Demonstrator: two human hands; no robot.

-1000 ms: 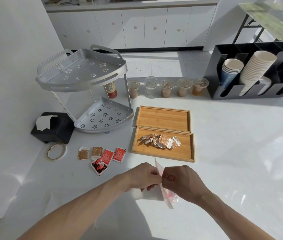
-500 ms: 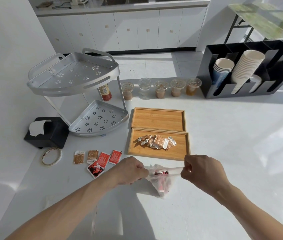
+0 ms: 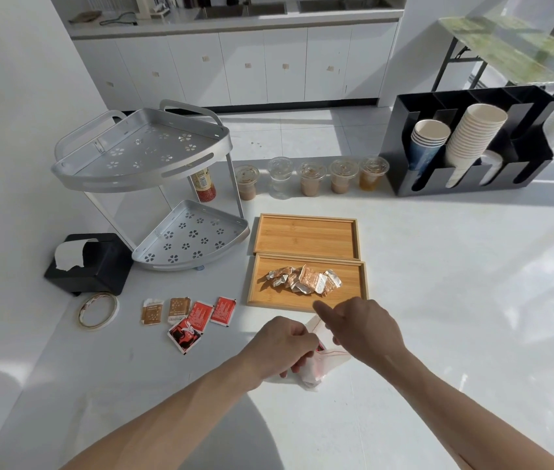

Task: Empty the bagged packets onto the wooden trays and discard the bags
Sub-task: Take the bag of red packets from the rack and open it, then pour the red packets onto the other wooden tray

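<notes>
Clear plastic, crumpled and showing red packets inside, is sitting between the two hands near the front of the white counter: this is the bag (image 3: 314,368), lying just short of the wooden trays. The left hand (image 3: 280,347) is curling its fingers around the bag's left side and gripping it, while the right hand (image 3: 358,329) is pinching the bag's upper edge, its forefinger sticking out toward the nearer tray. To the left of the hands, loose red and brown packets (image 3: 189,317) are lying flat on the counter, with a roll of tape (image 3: 98,311) just beyond them to the left. Directly past the hands, the near wooden tray (image 3: 353,300) is holding a heap of crumpled silver-and-copper packets (image 3: 304,281), and the far wooden tray (image 3: 306,237) is touching its back edge. Farther left, a black tissue box (image 3: 90,266) is standing beside a two-tier metal corner rack (image 3: 153,184). Behind the trays, a row of lidded clear cups (image 3: 311,178) is lining the counter, and a black cup holder (image 3: 468,144) with stacked paper cups is standing at the far right.
</notes>
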